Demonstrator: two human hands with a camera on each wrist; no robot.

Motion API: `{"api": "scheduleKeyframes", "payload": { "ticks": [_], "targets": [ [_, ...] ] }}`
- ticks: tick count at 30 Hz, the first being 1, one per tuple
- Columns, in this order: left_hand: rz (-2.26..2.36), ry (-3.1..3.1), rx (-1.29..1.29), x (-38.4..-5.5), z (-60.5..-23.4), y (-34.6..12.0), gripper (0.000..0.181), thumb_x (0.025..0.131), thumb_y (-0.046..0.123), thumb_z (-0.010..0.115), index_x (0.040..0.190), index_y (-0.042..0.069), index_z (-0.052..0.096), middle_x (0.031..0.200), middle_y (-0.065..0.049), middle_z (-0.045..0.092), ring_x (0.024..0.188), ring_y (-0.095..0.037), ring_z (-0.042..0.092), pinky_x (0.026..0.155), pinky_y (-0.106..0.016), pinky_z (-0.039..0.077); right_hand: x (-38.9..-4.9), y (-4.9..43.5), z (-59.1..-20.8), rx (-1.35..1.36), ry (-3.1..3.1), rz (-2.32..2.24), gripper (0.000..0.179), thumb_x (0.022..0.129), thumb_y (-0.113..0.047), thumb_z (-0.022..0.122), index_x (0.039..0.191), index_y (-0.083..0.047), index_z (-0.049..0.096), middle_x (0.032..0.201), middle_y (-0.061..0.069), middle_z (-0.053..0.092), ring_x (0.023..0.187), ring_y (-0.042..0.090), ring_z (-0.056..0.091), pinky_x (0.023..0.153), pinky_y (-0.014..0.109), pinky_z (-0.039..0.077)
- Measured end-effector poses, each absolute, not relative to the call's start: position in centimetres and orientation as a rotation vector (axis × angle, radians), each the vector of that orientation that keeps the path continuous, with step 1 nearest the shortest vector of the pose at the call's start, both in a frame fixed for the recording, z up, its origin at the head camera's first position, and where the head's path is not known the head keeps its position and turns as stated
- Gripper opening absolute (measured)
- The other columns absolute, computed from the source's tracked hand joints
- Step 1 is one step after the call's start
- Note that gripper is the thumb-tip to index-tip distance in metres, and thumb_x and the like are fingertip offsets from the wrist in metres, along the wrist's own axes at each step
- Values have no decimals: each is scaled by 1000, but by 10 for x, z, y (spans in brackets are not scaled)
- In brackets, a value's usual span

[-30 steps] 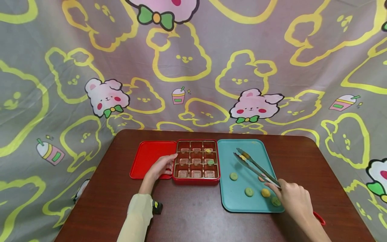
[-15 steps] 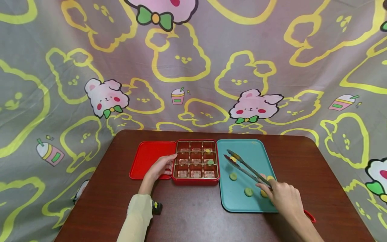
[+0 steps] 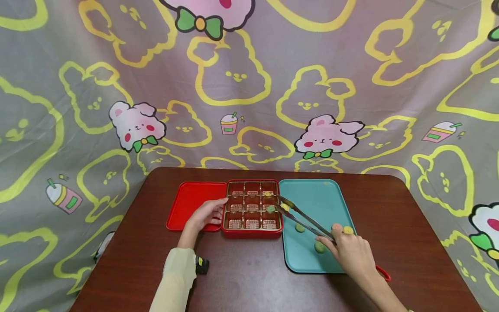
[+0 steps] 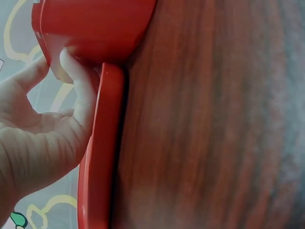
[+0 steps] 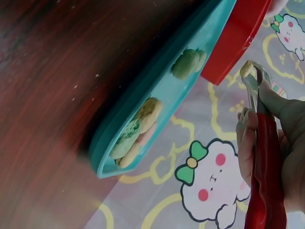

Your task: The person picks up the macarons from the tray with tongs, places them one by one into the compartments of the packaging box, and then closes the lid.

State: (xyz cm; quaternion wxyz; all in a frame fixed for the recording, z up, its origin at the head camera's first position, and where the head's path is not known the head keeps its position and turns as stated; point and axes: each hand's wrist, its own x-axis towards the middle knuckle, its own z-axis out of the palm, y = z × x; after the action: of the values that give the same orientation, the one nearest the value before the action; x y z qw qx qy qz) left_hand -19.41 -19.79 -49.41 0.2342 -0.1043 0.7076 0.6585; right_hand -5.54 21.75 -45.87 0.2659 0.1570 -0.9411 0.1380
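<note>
Over to the red-handled tongs (image 5: 267,157), up above the left edge of the teal tray (image 3: 313,195)! Pointing leftward and away from the person, with the long axis on a slant from near right to far left. Reaching the right rim of the red box (image 3: 253,234) at the tips, and clasping a yellow cookie (image 3: 285,207) there. At the back end, gripped in the right hand (image 3: 354,255), with fingers curled round the handle. Inside the box, spotting a yellow piece (image 3: 267,194) in the far right compartment and a green piece (image 3: 271,209) in the one nearer. On the tray, picking out a near green cookie (image 3: 319,247), plus a pink cookie (image 3: 336,226) by the knuckles. Across to the box's left side, touched by the left hand (image 3: 208,213), with finger and thumb spread apart. Beyond, on to a shallow red tray (image 3: 192,206), flat on the brown table (image 3: 241,268).
</note>
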Motion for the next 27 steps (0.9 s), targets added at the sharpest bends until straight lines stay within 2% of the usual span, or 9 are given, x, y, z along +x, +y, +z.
{"api": "scheduleKeyframes", "payload": {
  "ticks": [2, 4, 7, 12, 20, 27],
  "targets": [
    [1796, 1949, -309, -194, -493, -198, 34, 102, 39, 63, 87, 9, 63, 74, -2, 60, 66, -15, 56, 60, -26, 54, -55, 214, -458, 418, -2559, 386, 58, 95, -67, 51, 79, -13, 35, 55, -9, 21, 39, 5, 25, 37, 24, 24],
    [1786, 1956, -319, -194, -492, -197, 35, 101, 39, 63, 88, 7, 62, 75, -3, 59, 66, -15, 55, 60, -26, 54, -55, 211, -457, 410, -2578, 392, 56, 89, -57, 70, 73, -15, 36, 56, -8, 24, 39, 5, 27, 37, 25, 27],
    [1773, 1967, -320, -195, -492, -197, 36, 101, 40, 63, 90, 5, 60, 77, -4, 59, 68, -17, 55, 61, -26, 55, -55, 207, -456, 403, -2609, 371, 55, 80, -43, 85, 66, -17, 38, 56, -8, 26, 40, 6, 31, 36, 26, 31],
    [1763, 1970, -333, -195, -491, -198, 39, 100, 41, 64, 91, 3, 60, 78, -6, 59, 69, -18, 57, 61, -27, 56, -55, 202, -456, 430, -2623, 358, 53, 81, -42, 84, 61, -20, 40, 50, -10, 27, 40, 6, 32, 35, 26, 32],
    [1780, 1954, -317, -196, -491, -199, 38, 101, 41, 64, 87, 5, 60, 76, -5, 58, 68, -17, 56, 61, -26, 56, -56, 200, -462, 524, -2541, 399, 55, 88, -53, 74, 62, -22, 36, 52, -16, 20, 41, 3, 25, 37, 20, 23],
    [1793, 1950, -312, -194, -492, -200, 38, 102, 40, 63, 84, 7, 59, 73, -4, 56, 65, -15, 54, 59, -25, 55, -55, 196, -465, 532, -2562, 409, 55, 85, -48, 80, 62, -22, 36, 51, -16, 21, 41, 1, 24, 38, 21, 23]
  ]
}}
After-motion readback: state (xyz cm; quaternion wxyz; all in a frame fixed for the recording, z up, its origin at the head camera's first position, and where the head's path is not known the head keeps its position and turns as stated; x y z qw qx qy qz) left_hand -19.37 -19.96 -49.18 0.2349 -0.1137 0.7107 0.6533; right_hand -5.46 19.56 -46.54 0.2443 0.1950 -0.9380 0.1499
